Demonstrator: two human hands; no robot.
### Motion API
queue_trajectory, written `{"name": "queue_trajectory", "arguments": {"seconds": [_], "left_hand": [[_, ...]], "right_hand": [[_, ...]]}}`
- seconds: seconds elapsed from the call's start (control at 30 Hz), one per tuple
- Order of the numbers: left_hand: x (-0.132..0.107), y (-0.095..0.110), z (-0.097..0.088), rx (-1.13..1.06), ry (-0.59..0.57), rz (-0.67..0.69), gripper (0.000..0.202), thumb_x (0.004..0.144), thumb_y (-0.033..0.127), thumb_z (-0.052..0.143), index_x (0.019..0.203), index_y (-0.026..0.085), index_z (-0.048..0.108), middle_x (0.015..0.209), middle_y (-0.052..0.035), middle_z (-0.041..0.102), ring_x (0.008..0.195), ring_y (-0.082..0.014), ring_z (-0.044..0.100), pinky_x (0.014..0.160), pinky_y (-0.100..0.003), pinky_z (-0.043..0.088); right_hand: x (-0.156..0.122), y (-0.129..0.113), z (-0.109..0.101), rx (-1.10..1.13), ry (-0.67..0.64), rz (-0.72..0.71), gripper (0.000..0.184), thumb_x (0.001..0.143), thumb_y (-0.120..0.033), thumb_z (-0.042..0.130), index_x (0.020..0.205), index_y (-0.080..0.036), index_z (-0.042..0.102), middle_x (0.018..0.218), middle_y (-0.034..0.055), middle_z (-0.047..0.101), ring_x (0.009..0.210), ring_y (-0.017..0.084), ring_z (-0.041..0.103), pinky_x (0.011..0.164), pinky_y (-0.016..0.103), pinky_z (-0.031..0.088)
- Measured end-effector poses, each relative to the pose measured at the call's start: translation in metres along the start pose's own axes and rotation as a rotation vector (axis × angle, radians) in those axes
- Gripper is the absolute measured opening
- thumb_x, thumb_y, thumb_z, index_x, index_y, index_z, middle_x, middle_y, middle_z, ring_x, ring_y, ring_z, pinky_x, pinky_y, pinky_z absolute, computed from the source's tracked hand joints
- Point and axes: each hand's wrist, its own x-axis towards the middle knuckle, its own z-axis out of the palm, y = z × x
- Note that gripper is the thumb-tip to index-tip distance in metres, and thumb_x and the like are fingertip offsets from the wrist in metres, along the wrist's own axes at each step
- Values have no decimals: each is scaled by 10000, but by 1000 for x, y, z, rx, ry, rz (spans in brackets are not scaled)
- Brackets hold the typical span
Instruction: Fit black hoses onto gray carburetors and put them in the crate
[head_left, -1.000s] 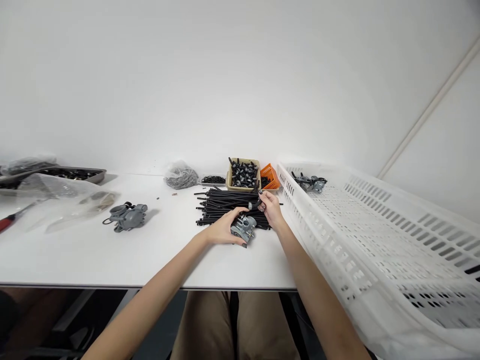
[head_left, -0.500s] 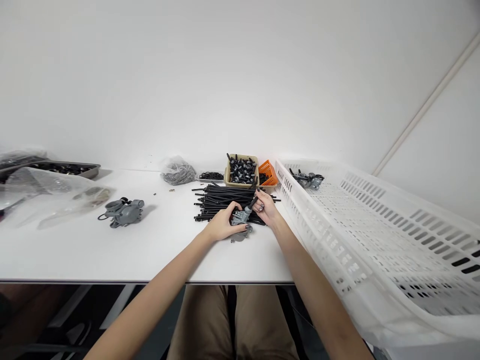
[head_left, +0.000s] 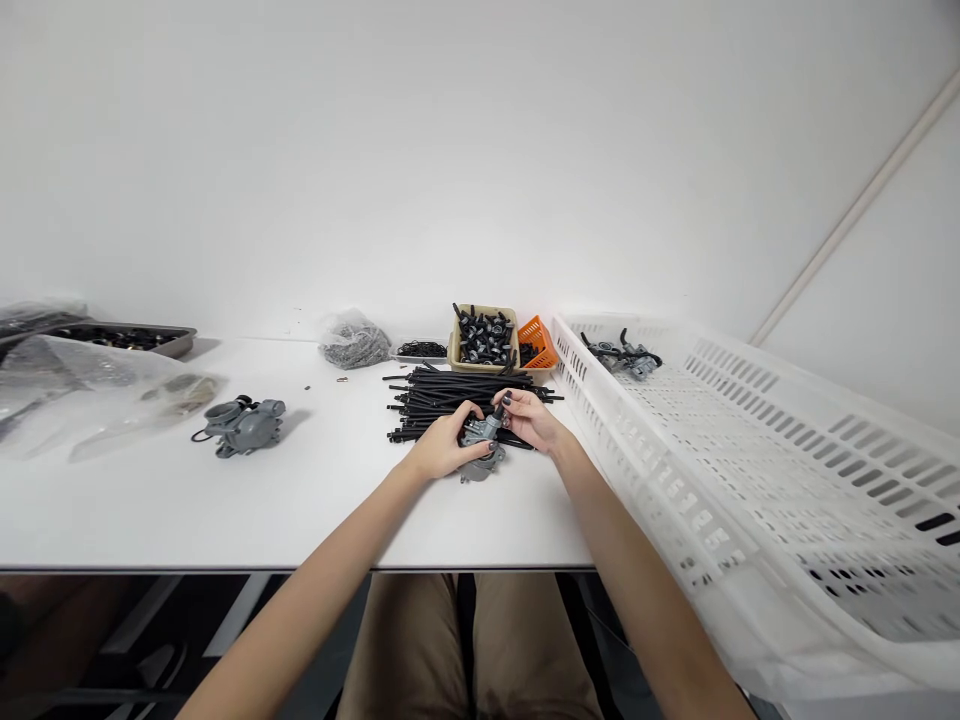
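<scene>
A grey metal carburetor [head_left: 482, 466] rests near the front of the table, tilted, with its narrow neck pointing up and right. My left hand [head_left: 437, 447] is closed around its body, thumb across the near side. My right hand [head_left: 531, 420] pinches the black stem-like fitting [head_left: 499, 410] at the carburetor's upper end; the fingers hide much of that fitting. Just behind both hands lies a pile of black rubber hoses [head_left: 420, 403]. A second carburetor [head_left: 251, 427] with a thin black loop sits off to the left.
At the back stand a yellow bin [head_left: 486, 338] of black fittings, an orange basket [head_left: 541, 340] and a bag of grey parts [head_left: 354, 340]. A large white crate [head_left: 645, 450] with carburetors inside borders the right. Plastic bags [head_left: 97, 390] and a metal tray [head_left: 180, 346] lie left.
My right hand has shifted slightly left and down along the black fitting, its fingers now closer round it. My left hand keeps hold of the carburetor. The view has moved slightly.
</scene>
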Motion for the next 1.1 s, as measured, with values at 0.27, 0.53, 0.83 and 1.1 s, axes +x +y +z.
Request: {"name": "queue_trajectory", "arguments": {"seconds": [0.27,0.53,0.83,1.1], "left_hand": [[-1,-2,-1,-5,28,-13,371,775,463,595,1047,225,510,740,27,620,651,-164,540,655,-272,411],[-1,2,-2,23,31,-13,346,794,458,572,1037,220,502,738,21,628,666,-174,555,678,-281,414],[-2,-1,-2,19,24,-17,364,790,471,582,1044,223,504,761,16,644,677,-183,573,673,-283,414],[-1,-1,0,27,47,-13,352,806,475,559,1041,217,508,734,20,629,655,-176,560,649,-274,393]], "right_hand": [[-1,0,2,-84,19,15,263,593,-320,841,749,-178,685,683,-13,592,641,112,534,610,238,451],[1,0,5,-181,69,-77,277,551,-292,856,698,-183,648,737,-27,597,633,92,537,613,233,454],[2,0,8,-306,66,-124,396,578,-326,844,610,-196,472,619,-29,595,633,140,582,613,265,463],[5,4,7,-388,67,-220,250,650,-347,804,764,-201,636,690,-39,578,637,105,543,635,239,446]]}}
